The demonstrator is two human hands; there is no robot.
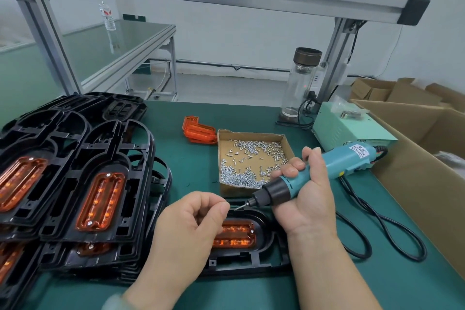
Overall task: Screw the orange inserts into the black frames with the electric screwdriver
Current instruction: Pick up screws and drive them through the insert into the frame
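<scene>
Ribbed orange insert (235,235) in black frame (251,263); right grip (307,199) around screwdriver (347,158), left grip (191,224) pinched.

Dark green bench top (191,158) with a shallow cardboard tray (236,190) of loose silver screws (246,173) near its middle. Left of the tray, overlapping stacks of black frames (83,148), several with fitted orange inserts (100,201); just behind its left corner, loose orange inserts (198,132); in front of it, a single black frame (251,259) lying flat with an orange insert (236,234) seated inside. Behind and right of the tray, a clear glass bottle (299,83) and a pale green power box (352,131); to its right, a looped black cable (372,246) and a large open cardboard box (415,163).
</scene>
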